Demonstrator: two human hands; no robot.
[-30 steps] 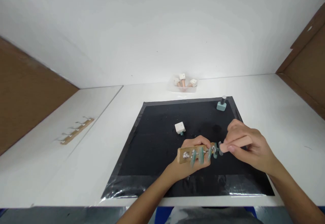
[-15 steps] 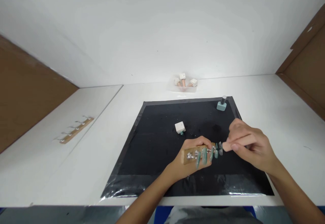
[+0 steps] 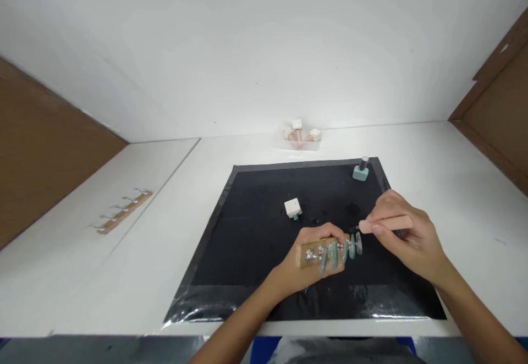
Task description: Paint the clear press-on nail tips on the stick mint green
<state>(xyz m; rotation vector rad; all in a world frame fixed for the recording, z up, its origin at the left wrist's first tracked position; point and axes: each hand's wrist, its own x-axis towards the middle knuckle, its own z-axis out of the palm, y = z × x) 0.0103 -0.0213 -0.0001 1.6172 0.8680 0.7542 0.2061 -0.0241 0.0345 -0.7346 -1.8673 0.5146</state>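
Observation:
My left hand (image 3: 305, 262) is closed around a wooden strip (image 3: 307, 255) above the black mat (image 3: 243, 232). Metal clips on that strip carry several teal nail tips (image 3: 334, 254), and the tip at the right end (image 3: 359, 243) looks clear. My right hand (image 3: 408, 232) pinches a pale pink brush handle (image 3: 390, 224). Its dark bristle end (image 3: 353, 229) points left, just above the nail tips. A white square block (image 3: 292, 208) with a bit of teal at its lower edge lies on the mat, behind my left hand.
A teal polish bottle (image 3: 360, 173) with a grey cap stands at the mat's back right. A clear tray (image 3: 311, 145) of white-topped pink handles sits near the back wall. Another wooden strip with metal clips (image 3: 124, 213) lies far left. Brown panels (image 3: 499, 100) border both sides.
My right hand has lifted the brush slightly up and left, away from the end nail tip. My left hand and its strip have barely moved.

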